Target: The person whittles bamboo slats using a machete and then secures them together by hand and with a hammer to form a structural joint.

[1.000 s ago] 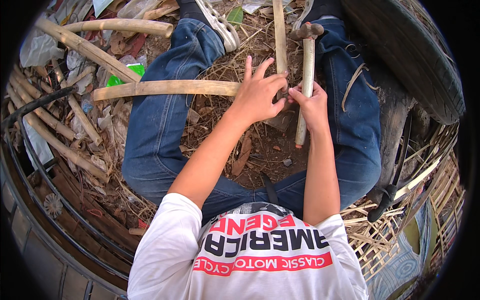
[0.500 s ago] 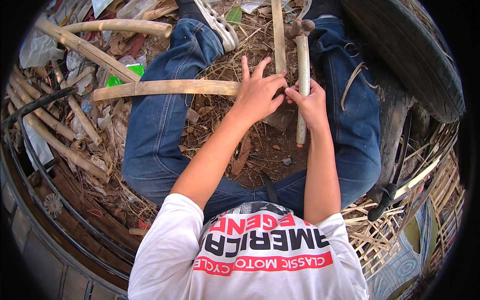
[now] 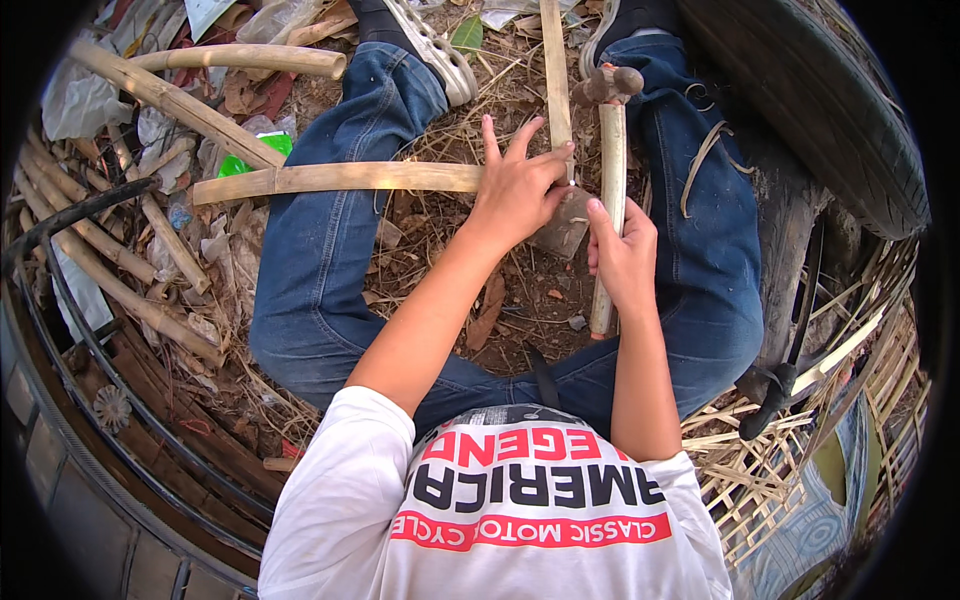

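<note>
Two flat bamboo strips meet under my left hand: a crosswise strip lies over my left thigh, and a lengthwise strip runs away between my feet. Where they meet, my left thumb and forefinger pinch a small, bright-tipped thing that looks like a nail; two other fingers are spread outward. My right hand is wrapped round the pale handle of a hammer, its rusty head at the far end. Beneath the joint sits a greyish-brown block, partly hidden by my left hand.
Bamboo poles and litter lie at the left, beside a black metal frame. A tyre stands at the far right. Woven bamboo slats are at the near right. Dry leaves and straw cover the soil between my legs.
My right hand has drawn away from the left fingertips, nearer to me, and grips the hammer handle. The hammer has shifted slightly right and nearer, uncovering more of the block. My left hand stays.
</note>
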### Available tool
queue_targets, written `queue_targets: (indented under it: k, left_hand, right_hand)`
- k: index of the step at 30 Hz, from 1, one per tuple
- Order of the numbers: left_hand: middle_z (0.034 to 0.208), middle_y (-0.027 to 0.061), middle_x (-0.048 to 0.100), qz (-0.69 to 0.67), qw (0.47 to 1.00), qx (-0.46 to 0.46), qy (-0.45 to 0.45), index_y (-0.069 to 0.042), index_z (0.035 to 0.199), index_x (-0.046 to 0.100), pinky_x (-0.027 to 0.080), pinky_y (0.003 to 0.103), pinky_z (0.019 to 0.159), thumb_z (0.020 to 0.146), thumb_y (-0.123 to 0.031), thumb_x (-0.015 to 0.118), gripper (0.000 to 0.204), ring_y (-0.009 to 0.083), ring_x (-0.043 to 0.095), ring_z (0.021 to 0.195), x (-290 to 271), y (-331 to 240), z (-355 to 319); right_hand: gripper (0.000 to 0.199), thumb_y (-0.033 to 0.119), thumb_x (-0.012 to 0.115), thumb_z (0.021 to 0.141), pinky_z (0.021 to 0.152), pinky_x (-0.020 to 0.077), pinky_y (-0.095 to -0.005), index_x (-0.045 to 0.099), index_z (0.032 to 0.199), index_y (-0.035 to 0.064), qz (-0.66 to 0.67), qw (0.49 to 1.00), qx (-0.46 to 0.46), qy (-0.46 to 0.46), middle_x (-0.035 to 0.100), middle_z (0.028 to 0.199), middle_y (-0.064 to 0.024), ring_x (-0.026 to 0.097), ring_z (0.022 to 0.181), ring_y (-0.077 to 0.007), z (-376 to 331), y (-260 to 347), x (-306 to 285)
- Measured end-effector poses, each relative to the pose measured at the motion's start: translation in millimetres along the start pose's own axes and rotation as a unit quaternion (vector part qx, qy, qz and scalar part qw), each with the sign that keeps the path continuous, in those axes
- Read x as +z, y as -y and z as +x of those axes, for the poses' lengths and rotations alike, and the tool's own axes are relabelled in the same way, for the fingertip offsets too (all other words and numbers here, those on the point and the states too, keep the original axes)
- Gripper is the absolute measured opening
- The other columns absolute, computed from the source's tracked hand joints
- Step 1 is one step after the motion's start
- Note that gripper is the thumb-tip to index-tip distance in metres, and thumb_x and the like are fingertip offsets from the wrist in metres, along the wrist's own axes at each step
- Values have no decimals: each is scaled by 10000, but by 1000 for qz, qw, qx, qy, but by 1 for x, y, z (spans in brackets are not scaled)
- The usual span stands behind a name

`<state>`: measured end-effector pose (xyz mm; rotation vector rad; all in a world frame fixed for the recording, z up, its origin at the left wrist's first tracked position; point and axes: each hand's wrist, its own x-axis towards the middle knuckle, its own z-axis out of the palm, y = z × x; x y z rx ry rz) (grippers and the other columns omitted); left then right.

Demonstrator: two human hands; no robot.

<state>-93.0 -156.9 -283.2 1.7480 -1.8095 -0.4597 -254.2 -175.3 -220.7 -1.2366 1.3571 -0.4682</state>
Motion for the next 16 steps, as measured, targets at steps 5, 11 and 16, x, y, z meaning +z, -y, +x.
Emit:
queue_targets:
  k: [5,11,16]
  left_hand:
    - [1223,-63,648,17,1000,-1,-3,-116,794,682,39,723,1079,762,-205,743,113,300,400,1336,1,1,-2]
    - [1221,-74,649,27,1000,3,-2,-124,794,678,30,718,1084,757,-214,744,118,299,399,1338,1,1,-1]
    - [1229,-73,645,24,1000,-3,10,-134,866,703,25,715,1088,750,-208,748,144,301,398,1339,0,0,0]
  right_hand:
    - [318,332,515,991,348,370,-226,480,853,48,47,993,108,18,458,578,4,450,408,-70,-74,-10,-15]
    - [291,256,556,971,362,364,-259,492,811,22,-5,992,123,1,501,548,-7,453,399,-75,-97,-27,-22]
    - [257,248,591,950,439,423,-309,526,839,25,-55,998,34,-2,507,544,-9,495,480,-86,-93,-36,-25]
